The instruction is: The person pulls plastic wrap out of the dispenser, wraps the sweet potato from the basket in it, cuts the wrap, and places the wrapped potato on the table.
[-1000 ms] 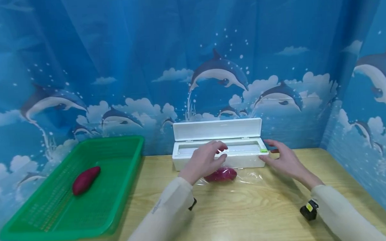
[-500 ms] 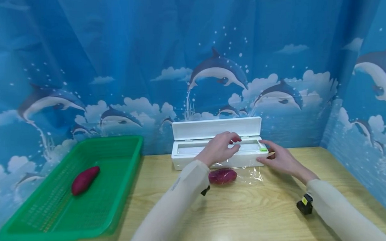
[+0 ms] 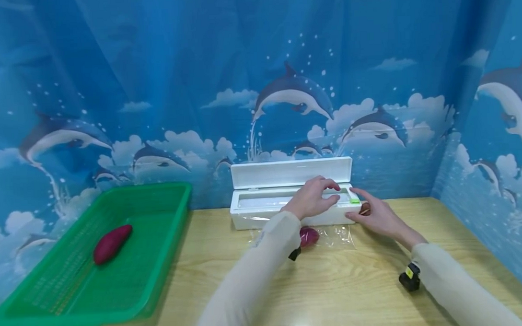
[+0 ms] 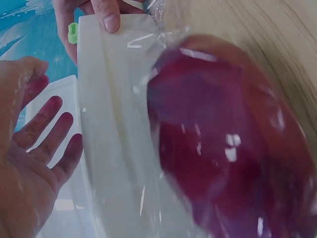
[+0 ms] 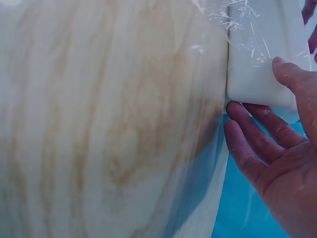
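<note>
A white cling film dispenser (image 3: 327,220) stands on the table with its lid (image 3: 291,172) raised and a green slider (image 3: 355,201) at its right end. My left hand (image 3: 312,198) hovers over the dispenser's trough, fingers loosely bent and holding nothing. With thumb on the front face and fingers around the end, my right hand (image 3: 380,218) grips the dispenser's right end. In front lies a purple sweet potato (image 4: 223,139) under clear film (image 3: 332,236); my left sleeve hides part of it in the head view.
At the left, a green plastic basket (image 3: 158,267) holds another purple sweet potato (image 3: 112,245). A blue dolphin-print curtain (image 3: 198,88) hangs close behind the dispenser and along the right side of the wooden table (image 3: 334,290).
My left hand has moved right along the dispenser, its sleeve now overlapping the wrapped sweet potato. The right hand stays at the dispenser's right end, its thumb slightly further in.
</note>
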Demonstrator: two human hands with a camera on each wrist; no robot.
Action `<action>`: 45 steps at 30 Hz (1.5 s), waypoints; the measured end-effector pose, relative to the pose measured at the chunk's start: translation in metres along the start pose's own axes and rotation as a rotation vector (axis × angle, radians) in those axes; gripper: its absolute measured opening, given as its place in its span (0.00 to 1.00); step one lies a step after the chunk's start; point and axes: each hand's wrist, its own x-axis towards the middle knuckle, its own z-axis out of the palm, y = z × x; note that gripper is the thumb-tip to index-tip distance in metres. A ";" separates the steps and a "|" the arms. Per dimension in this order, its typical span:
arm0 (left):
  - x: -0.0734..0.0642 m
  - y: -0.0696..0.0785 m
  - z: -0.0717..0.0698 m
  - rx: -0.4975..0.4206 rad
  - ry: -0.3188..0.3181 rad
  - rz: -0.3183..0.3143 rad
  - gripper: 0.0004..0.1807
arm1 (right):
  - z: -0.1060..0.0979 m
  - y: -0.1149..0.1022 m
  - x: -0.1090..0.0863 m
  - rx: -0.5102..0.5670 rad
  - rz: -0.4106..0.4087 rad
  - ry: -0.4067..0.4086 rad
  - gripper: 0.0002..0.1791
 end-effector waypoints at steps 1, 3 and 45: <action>0.001 0.001 0.002 0.000 -0.002 -0.004 0.17 | 0.001 0.001 0.000 -0.003 0.002 0.000 0.46; 0.004 0.002 0.006 -0.003 -0.005 -0.009 0.17 | 0.004 0.002 0.000 0.000 0.010 0.003 0.46; 0.014 0.013 0.038 0.151 0.063 -0.066 0.12 | 0.004 -0.001 -0.001 -0.056 -0.006 0.017 0.46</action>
